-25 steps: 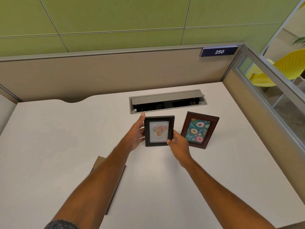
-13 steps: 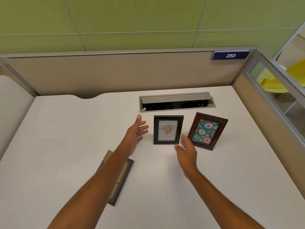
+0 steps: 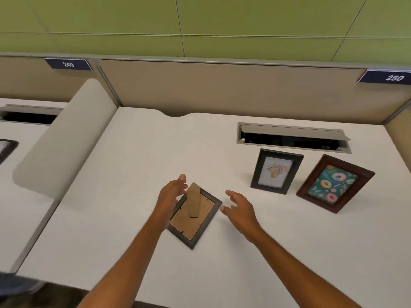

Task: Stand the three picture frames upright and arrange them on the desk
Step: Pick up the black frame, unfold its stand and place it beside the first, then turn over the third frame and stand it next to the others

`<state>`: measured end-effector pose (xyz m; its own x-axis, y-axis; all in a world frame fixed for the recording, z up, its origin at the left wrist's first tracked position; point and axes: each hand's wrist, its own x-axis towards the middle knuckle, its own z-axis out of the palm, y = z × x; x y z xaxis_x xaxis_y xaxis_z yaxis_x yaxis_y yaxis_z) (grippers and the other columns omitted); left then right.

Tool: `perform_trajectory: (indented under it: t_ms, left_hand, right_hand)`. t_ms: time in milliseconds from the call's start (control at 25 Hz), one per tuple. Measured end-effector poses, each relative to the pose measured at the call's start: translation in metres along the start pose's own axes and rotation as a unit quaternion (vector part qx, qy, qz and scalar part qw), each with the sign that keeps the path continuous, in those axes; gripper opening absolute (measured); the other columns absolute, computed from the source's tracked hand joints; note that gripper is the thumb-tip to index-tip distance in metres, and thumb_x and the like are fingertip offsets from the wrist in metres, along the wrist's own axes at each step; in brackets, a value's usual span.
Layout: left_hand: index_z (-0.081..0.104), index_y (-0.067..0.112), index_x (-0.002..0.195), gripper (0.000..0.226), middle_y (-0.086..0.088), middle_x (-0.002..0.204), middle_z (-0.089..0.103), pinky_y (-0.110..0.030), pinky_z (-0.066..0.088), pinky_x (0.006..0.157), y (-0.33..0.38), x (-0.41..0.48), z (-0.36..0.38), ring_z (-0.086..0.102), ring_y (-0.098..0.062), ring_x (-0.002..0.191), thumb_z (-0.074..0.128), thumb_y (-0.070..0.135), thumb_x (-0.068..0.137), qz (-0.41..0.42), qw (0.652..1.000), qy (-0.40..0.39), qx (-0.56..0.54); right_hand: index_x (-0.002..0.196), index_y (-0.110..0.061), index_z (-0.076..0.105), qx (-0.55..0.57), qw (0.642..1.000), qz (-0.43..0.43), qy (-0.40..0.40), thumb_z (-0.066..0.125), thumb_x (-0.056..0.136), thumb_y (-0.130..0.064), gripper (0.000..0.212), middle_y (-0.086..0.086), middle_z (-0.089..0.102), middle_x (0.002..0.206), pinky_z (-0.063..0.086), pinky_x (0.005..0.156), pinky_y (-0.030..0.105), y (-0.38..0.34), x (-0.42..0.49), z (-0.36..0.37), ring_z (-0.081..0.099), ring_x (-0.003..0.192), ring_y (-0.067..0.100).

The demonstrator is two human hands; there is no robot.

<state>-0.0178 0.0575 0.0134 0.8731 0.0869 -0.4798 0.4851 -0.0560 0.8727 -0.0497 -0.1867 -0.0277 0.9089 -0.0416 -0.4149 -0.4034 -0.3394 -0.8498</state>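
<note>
Two frames, the black frame (image 3: 277,171) and the brown frame (image 3: 335,183), stand upright at the worktop's (image 3: 138,152) right, while the third frame (image 3: 194,215) lies face-down between left hand (image 3: 171,192) and right hand (image 3: 239,208), fingers spread, holding nothing.

Both bare forearms reached forward from the lower edge of the view, converging slightly toward each other. The left hand (image 3: 172,192) was held edge-on, palm turned inward toward the right, its fingers (image 3: 182,177) extended and loosely together, thumb apart; nothing lay inside its grasp. The right hand (image 3: 239,207) sat level with it and a little to the side, palm facing the left one, fingers spread and gently curled, thumb raised. It gripped nothing either. A clear gap separated the two palms, and both wrists were straight.
</note>
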Motion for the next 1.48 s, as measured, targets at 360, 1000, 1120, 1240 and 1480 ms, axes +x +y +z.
perform_trajectory:
  t_ms: [360,1000,1120,1240,1480]
  left_hand:
    - [0.067,0.027,0.095,0.05,0.017,0.096,0.067,-0.025,0.045,0.073,-0.052,-0.006,-0.036,0.059,-0.003,0.087,0.062,0.076,0.095,-0.068,0.985,0.102,0.121]
    - [0.069,0.001,0.085,0.033,-0.011,0.076,0.062,-0.032,0.04,0.064,-0.07,-0.004,-0.012,0.053,-0.039,0.079,0.059,0.028,0.1,-0.104,0.963,0.167,0.187]
    - [0.038,0.014,0.056,0.049,0.001,0.058,0.038,-0.032,0.027,0.06,-0.068,-0.007,-0.009,0.036,-0.025,0.063,0.057,0.023,0.1,-0.121,0.955,0.185,0.197]
    - [0.034,0.02,0.056,0.049,0.002,0.059,0.037,-0.032,0.026,0.061,-0.062,-0.009,-0.006,0.034,-0.022,0.062,0.056,0.022,0.1,-0.128,0.951,0.188,0.208]
    - [0.036,0.022,0.06,0.043,0.0,0.065,0.039,-0.035,0.026,0.065,-0.06,-0.004,-0.017,0.033,-0.025,0.067,0.059,0.02,0.096,-0.136,0.956,0.15,0.211]
  right_hand:
    - [0.167,-0.019,0.033,-0.27,0.956,-0.076,-0.085,0.088,0.088,-0.035,0.098,0.003,0.019,0.18,0.028,0.129,0.038,0.017,0.004,0.048,0.019,0.165,0.024]
    - [0.171,-0.011,0.017,-0.376,0.918,-0.108,-0.061,0.076,0.1,-0.033,0.095,0.004,-0.003,0.183,0.027,0.129,0.04,0.023,0.0,0.063,-0.002,0.168,0.027]
    - [0.172,-0.012,0.01,-0.406,0.903,-0.111,-0.089,0.084,0.089,-0.048,0.117,0.004,-0.011,0.182,0.029,0.129,0.043,0.023,0.001,0.058,-0.006,0.168,0.028]
    - [0.171,-0.009,0.002,-0.44,0.883,-0.119,-0.112,0.093,0.071,-0.06,0.145,0.006,-0.019,0.18,0.035,0.126,0.047,0.024,0.0,0.057,-0.013,0.167,0.03]
    - [0.171,-0.012,0.004,-0.435,0.885,-0.13,-0.105,0.092,0.068,-0.066,0.146,0.007,-0.013,0.182,0.039,0.124,0.049,0.026,0.002,0.056,-0.009,0.168,0.029]
